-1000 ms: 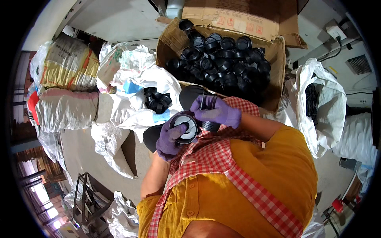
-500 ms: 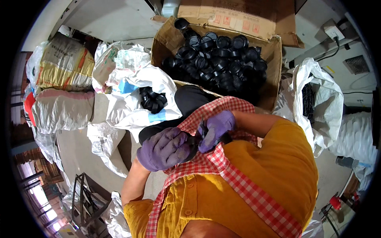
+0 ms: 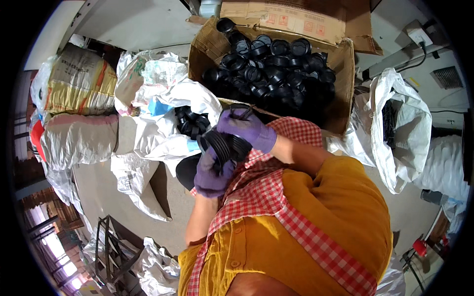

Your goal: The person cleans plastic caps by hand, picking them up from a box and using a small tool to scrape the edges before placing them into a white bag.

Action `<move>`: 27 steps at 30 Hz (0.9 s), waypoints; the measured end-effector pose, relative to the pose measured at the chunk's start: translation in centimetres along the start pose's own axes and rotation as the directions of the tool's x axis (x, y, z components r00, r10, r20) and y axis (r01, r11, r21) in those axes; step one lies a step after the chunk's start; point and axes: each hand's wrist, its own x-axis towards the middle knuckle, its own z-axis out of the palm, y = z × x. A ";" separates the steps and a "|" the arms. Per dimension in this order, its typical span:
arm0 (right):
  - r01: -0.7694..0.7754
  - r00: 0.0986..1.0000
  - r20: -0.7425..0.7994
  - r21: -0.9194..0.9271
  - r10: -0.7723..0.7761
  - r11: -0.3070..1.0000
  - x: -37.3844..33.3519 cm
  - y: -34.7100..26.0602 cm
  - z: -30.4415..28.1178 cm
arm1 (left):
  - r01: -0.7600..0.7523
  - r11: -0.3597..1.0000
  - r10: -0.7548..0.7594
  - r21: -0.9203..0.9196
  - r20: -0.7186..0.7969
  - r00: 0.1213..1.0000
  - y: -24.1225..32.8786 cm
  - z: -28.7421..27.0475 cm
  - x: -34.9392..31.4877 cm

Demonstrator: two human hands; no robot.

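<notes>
Two full sacks lie stacked at the far left: one yellow-and-white sack on top, one whitish sack beneath. Below them, near the lower edge, stands one dark metal frame, with crumpled white sheeting just beside it. Next comes one open white sack holding a cluster of black parts, too tangled to count.

The left hand is curled around a black ribbed piece, in front of the apron. A second ribbed section shows just to its right; whether it is a separate piece cannot be told. The right hand grips dark parts there, its fingers hiding some of them.

Beyond the hands sits one cardboard box, heaped with black round caps, dozens overlapping. Its near edge is partly blocked by the right hand and apron. Further right stands one open white sack with thin black pieces inside, then one pale bundle.
</notes>
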 end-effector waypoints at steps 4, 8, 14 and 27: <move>0.175 0.933 -0.113 -0.687 -0.342 0.705 1.7 -1.0 -2.2 | 0.261 0.266 -0.508 -0.928 0.095 0.856 0.0 2.2 2.9; -0.121 0.930 -0.331 -0.681 -0.157 0.722 3.0 1.8 -3.8 | -0.045 0.938 0.116 0.344 -0.190 0.975 1.6 2.9 4.6; -0.517 0.775 -0.530 -0.845 -0.345 0.138 4.0 3.7 -14.6 | -0.150 0.815 0.370 0.560 -0.304 0.878 4.8 0.5 3.6; -0.328 0.916 -0.381 -0.892 0.126 -0.311 0.9 4.2 -25.0 | 0.175 0.915 -0.137 0.362 -0.130 0.982 -3.8 -2.8 3.2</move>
